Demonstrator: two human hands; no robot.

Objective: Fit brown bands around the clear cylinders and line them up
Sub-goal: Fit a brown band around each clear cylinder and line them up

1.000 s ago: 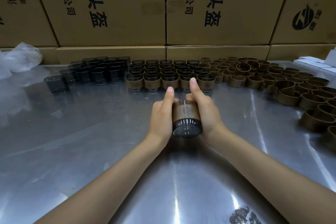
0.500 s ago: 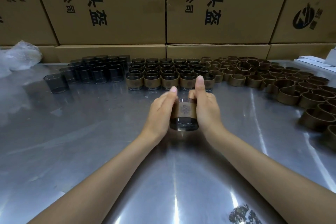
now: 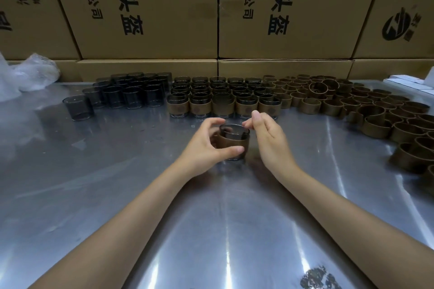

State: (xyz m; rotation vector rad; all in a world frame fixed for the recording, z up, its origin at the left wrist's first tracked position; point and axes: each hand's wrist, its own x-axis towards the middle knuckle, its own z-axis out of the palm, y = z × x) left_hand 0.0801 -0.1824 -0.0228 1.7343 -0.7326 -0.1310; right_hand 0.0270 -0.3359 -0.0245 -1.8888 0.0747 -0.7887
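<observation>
A smoky clear cylinder (image 3: pixel 234 133) wearing a brown band stands upright on the steel table (image 3: pixel 112 195), just in front of the rows of banded cylinders (image 3: pixel 223 102). My left hand (image 3: pixel 206 145) grips it, thumb across the band's front and fingers curled round its left side. My right hand (image 3: pixel 267 138) hovers at its right side, fingers loosely spread, thumb tip at the rim. Bare cylinders (image 3: pixel 131 95) stand in a cluster at the back left. Loose brown bands (image 3: pixel 352 101) lie in a spread from the back to the right.
Stacked cardboard cartons (image 3: pixel 150 7) wall off the table's far edge. A crumpled plastic bag (image 3: pixel 28 73) lies at the back left and white boxes (image 3: pixel 411 82) sit at the back right. One bare cylinder (image 3: pixel 78 108) stands apart at the left.
The banded cylinder, held tilted on its side between both hands, has been turned upright and set on the table. My right hand has loosened its hold.
</observation>
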